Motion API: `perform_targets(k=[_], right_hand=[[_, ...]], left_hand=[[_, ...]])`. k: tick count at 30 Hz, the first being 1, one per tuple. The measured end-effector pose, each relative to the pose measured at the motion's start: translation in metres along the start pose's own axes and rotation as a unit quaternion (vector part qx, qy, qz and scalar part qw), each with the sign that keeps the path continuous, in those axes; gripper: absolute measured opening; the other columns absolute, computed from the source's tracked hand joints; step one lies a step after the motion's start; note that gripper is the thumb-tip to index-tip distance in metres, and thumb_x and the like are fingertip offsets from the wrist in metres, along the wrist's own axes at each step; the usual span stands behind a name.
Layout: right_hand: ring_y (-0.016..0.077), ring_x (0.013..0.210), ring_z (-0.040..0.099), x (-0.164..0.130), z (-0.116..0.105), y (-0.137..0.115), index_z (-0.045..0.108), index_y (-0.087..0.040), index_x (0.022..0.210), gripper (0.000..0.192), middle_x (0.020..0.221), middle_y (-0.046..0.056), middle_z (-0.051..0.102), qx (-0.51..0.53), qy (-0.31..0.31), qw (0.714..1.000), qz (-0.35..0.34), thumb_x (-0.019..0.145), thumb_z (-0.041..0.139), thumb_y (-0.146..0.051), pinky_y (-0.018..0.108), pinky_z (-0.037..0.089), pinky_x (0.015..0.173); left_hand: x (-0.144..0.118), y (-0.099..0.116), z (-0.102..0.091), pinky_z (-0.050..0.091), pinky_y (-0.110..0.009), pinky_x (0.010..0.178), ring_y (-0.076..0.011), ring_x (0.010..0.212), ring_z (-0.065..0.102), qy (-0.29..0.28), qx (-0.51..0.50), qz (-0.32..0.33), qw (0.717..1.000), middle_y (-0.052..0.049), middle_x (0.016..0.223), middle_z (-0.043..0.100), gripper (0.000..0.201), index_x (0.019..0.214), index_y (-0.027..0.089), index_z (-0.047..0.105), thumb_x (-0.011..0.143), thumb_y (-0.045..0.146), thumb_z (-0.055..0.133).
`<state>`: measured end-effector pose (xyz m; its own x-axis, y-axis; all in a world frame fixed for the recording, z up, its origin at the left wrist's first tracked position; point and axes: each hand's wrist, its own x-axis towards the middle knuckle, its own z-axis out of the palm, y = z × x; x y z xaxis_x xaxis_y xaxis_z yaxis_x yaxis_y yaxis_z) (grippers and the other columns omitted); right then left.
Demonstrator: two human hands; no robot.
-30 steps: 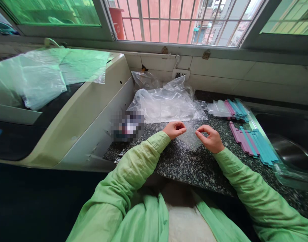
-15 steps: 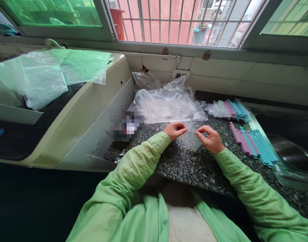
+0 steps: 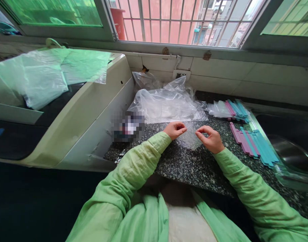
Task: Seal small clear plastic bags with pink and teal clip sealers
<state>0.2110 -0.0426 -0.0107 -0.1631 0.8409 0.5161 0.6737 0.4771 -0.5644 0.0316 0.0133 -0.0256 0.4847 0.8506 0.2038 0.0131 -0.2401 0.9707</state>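
Between the two hands, on the speckled dark stone counter [image 3: 194, 168], lay a small clear plastic bag [image 3: 190, 138], flat or nearly so, its top edge running left to right from one pinch to the other. Left hand [image 3: 175, 130]: fingers curled, thumb and forefinger closed on the bag's left top corner. Right hand [image 3: 211, 138]: thumb and forefinger pinched on the right top corner, though the film was so clear that the contact could only be judged probable. Both hands stood equally near the bag, which hung toward the person from the pinched edge. Beyond it, touching or just behind: a heap of larger clear bags [image 3: 166, 104] against the tiled wall. To the right, well apart from the right hand: a row of pink and teal sticks [image 3: 252, 143], long axes running away from the person, with a second bundle [image 3: 234, 109] further back. Far right: a steel sink [image 3: 292, 154]. Left of the counter: a cream appliance [image 3: 88, 111] draped with plastic sheeting [image 3: 43, 75]. Above: a barred window [image 3: 179, 22].
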Motion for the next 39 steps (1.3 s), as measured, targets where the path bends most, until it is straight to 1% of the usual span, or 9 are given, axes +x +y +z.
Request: perform_targets(k=[4,7,16,28,34,39], right_hand=[[0.0149,0.066,0.054,-0.0004,-0.0004,0.0014,0.055,-0.020,0.065,0.013,0.065,0.002,0.059,-0.004,0.003,1.000,0.004,0.075,0.053,-0.028,0.029,0.043,0.065],[0.0150,0.065,0.054,-0.0002,-0.0001,0.0021,0.054,-0.020,0.065,0.013,0.065,0.002,0.058,-0.010,0.009,1.000,0.001,0.075,0.053,-0.027,0.030,0.043,0.064],[0.0149,0.065,0.053,0.0006,0.0002,0.0017,0.054,-0.020,0.064,0.014,0.064,0.002,0.058,-0.022,0.009,1.000,-0.007,0.076,0.052,-0.027,0.029,0.043,0.064],[0.0151,0.065,0.054,0.0002,0.0019,0.0053,0.054,-0.020,0.064,0.014,0.064,0.002,0.059,-0.011,0.007,1.000,0.003,0.075,0.053,-0.029,0.030,0.043,0.064],[0.0150,0.064,0.053,0.0004,0.0009,0.0070,0.055,-0.020,0.065,0.013,0.065,0.001,0.059,-0.012,0.017,1.000,0.015,0.074,0.054,-0.029,0.029,0.043,0.063],[0.0152,0.064,0.053,0.0000,0.0002,0.0062,0.054,-0.020,0.063,0.015,0.063,0.002,0.057,-0.023,0.022,0.999,0.009,0.075,0.053,-0.029,0.030,0.042,0.064]], left_hand=[[0.0005,0.0030,-0.0008,0.027,-0.020,0.047,-0.0047,0.047,0.033,0.025,-0.004,-0.013,1.000,0.005,0.048,0.040,0.025,0.058,0.012,0.051,0.061,0.035,0.060],[0.0004,0.0041,-0.0022,0.027,-0.020,0.047,-0.0049,0.047,0.033,0.036,0.007,-0.009,0.999,0.005,0.048,0.040,0.022,0.058,0.012,0.051,0.062,0.033,0.059],[0.0003,0.0013,-0.0032,0.029,-0.020,0.048,-0.0051,0.049,0.035,0.045,0.023,0.017,0.999,0.004,0.050,0.041,0.021,0.058,0.012,0.052,0.063,0.032,0.057],[0.0009,0.0013,-0.0041,0.029,-0.020,0.048,-0.0049,0.048,0.034,0.045,0.032,0.015,0.998,0.005,0.049,0.041,0.021,0.059,0.012,0.053,0.064,0.032,0.057],[0.0027,0.0020,-0.0084,0.030,-0.020,0.050,-0.0055,0.049,0.036,0.053,0.037,0.013,0.998,0.004,0.051,0.043,0.018,0.060,0.012,0.052,0.065,0.028,0.054],[0.0033,0.0017,-0.0095,0.031,-0.020,0.051,-0.0057,0.050,0.037,0.064,0.045,0.016,0.997,0.004,0.052,0.044,0.018,0.059,0.012,0.053,0.065,0.029,0.054]])
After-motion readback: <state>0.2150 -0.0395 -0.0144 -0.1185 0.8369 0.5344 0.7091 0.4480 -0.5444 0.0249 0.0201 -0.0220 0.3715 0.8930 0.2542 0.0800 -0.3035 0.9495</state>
